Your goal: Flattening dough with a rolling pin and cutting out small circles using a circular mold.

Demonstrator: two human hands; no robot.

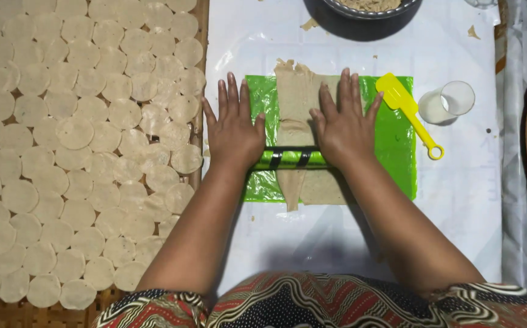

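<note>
while both flat on the roller, left hand and right hand press dough (fingers spread).

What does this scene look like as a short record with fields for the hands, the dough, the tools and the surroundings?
left hand: flat, palm down on the green roller
right hand: flat, palm down on the same roller
dough strip: thin, beige, lying on the green sheet under the roller
tools: yellow spatula at the sheet's right edge; clear cup on its side beside it
left of the person: woven tray covered with round dough discs
top: dark bowl, partly out of frame
</note>
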